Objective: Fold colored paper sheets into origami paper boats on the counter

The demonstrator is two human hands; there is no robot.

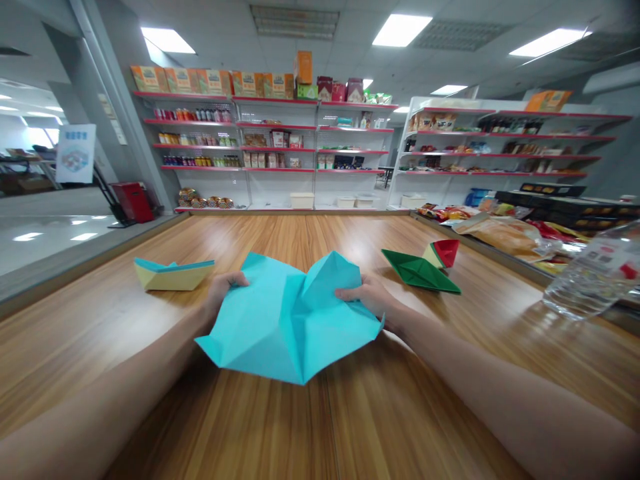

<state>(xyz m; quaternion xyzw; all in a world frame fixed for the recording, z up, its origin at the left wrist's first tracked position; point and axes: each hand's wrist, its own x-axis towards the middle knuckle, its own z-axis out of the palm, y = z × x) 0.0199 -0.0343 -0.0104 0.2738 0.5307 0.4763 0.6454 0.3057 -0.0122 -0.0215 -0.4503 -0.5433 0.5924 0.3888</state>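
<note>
Left hand (223, 288) and right hand (374, 295) grip opposite sides of a creased, angular turquoise paper sheet (267, 320) over a brown wood-grain tabletop (270, 430).

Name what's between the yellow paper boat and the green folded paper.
Head view, left to right: the left hand, the creased blue sheet, the right hand; both hands hold the sheet.
</note>
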